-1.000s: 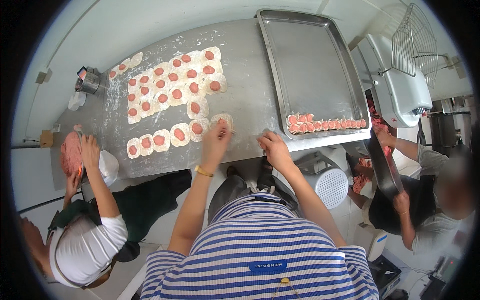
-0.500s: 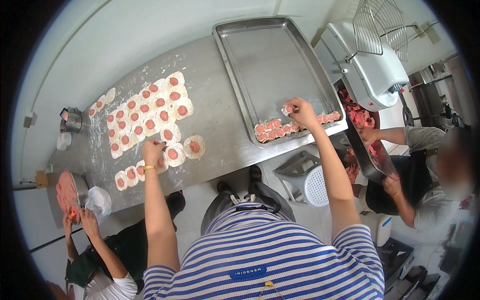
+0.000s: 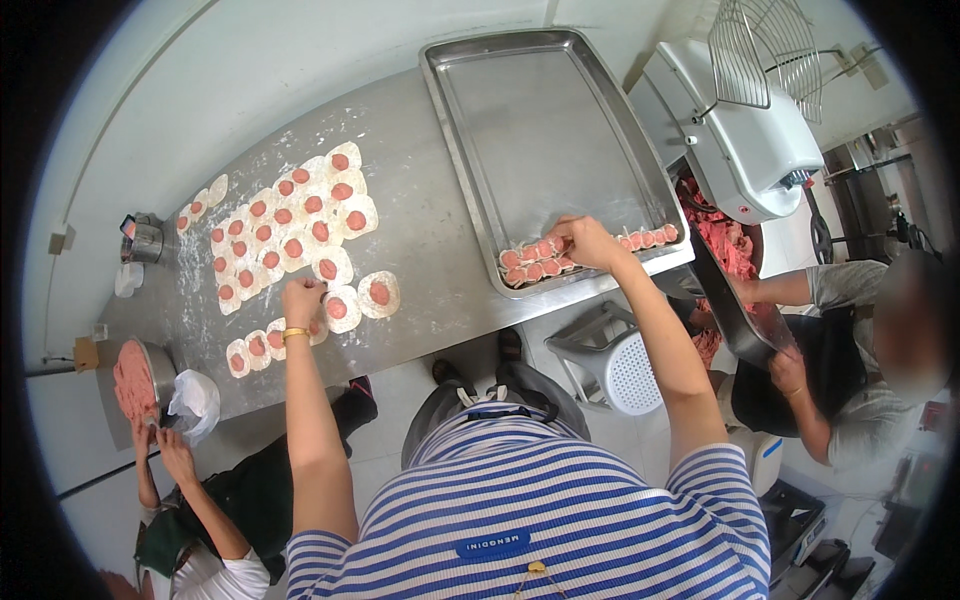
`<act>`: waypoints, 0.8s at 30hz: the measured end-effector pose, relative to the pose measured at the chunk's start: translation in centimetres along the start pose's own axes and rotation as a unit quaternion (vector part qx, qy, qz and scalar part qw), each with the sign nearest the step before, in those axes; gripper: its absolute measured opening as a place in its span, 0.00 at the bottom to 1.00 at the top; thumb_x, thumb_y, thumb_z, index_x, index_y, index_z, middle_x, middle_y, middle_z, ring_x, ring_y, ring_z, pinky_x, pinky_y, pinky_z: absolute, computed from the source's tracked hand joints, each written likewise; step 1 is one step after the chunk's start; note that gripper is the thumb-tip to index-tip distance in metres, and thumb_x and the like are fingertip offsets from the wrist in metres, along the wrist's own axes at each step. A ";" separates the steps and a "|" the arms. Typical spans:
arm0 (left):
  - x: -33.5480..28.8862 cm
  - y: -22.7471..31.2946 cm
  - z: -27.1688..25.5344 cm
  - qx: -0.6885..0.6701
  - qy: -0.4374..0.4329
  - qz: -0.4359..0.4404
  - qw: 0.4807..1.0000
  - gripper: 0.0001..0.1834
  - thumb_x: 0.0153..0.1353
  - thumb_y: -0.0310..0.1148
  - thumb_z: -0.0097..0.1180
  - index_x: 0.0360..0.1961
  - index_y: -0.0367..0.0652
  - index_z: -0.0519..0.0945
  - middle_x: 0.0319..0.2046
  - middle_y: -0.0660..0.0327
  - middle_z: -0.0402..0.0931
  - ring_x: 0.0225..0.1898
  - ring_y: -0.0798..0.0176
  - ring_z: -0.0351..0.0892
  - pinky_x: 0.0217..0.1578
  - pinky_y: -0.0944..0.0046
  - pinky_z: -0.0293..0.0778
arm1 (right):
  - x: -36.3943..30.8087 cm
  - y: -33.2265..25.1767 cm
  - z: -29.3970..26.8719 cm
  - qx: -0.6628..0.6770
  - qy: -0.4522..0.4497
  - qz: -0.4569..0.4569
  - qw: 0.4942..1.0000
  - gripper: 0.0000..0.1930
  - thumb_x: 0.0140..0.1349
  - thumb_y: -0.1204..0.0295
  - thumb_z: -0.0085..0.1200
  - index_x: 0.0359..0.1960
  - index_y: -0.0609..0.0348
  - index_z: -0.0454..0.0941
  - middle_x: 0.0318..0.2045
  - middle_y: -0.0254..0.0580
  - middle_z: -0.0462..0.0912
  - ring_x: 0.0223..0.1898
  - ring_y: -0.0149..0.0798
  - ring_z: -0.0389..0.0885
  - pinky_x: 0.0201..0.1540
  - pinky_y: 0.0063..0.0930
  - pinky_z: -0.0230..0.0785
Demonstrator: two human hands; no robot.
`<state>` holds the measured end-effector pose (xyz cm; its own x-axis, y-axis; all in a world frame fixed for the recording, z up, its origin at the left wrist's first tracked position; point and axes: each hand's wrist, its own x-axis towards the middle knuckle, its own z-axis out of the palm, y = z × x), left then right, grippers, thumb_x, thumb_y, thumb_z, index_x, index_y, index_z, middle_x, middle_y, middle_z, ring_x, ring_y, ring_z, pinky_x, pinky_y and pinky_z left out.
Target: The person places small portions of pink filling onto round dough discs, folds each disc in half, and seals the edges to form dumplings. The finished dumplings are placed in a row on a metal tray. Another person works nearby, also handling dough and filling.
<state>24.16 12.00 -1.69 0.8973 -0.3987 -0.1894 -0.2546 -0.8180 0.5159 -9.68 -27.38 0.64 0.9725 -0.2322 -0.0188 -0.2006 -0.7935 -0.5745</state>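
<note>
My right hand [image 3: 588, 242] is down in the large metal tray [image 3: 550, 130], its fingers pinched on a dumpling at the row along the near edge. That dumpling is mostly hidden by the fingers. Small open-topped dumplings [image 3: 535, 270] with pink meat stand packed side by side there. Over on the left, my left hand [image 3: 303, 300] is closed above the floured steel table [image 3: 410, 190]; whatever its fingertips hold is hidden. Round pale wrappers [image 3: 378, 294], each with a dab of pink meat, lie around it, many overlapping in a block beyond the hand.
At left a co-worker's hands [image 3: 165, 445] work by a bowl of pink meat [image 3: 130, 385] and a plastic bag [image 3: 195, 400]. On the right another person holds a long metal pan [image 3: 735, 310] beside a white machine [image 3: 740, 130]. A stool [image 3: 632, 372] stands below the tray.
My right hand has lowered leftward with the dumpling, from above the tray to the row at its near edge. My left hand stays nearly where it was, closed.
</note>
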 end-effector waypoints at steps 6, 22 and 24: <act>2.2 -2.7 0.6 -0.323 -0.079 -0.084 0.939 0.09 0.54 0.30 0.57 0.34 0.37 0.77 0.25 0.64 0.76 0.24 0.68 0.73 0.32 0.66 0.72 | 0.5 1.1 0.0 -0.017 0.007 0.011 1.000 0.19 0.40 0.85 0.50 0.37 0.61 0.82 0.30 0.47 0.82 0.29 0.47 0.81 0.34 0.35 0.73; 0.0 -0.2 0.7 -0.719 -0.130 -0.117 0.673 0.12 0.63 0.29 0.45 0.47 0.37 0.69 0.47 0.56 0.73 0.49 0.59 0.75 0.50 0.61 0.72 | 1.0 1.0 0.1 0.036 -0.045 0.056 0.997 0.17 0.41 0.82 0.51 0.34 0.56 0.84 0.33 0.49 0.83 0.34 0.51 0.81 0.38 0.36 0.73; -1.1 1.7 0.7 -0.729 -0.152 -0.118 0.657 0.14 0.63 0.29 0.46 0.49 0.37 0.69 0.49 0.56 0.73 0.50 0.59 0.75 0.52 0.60 0.72 | 1.0 0.8 0.4 0.024 0.012 0.010 1.000 0.19 0.42 0.85 0.49 0.36 0.56 0.84 0.34 0.47 0.83 0.32 0.49 0.81 0.35 0.35 0.73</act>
<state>22.52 10.71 -1.19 0.6804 -0.5774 -0.4513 0.6930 0.3064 0.6526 -8.85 -28.05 -0.19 0.9651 -0.2617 -0.0126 -0.2144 -0.7611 -0.6122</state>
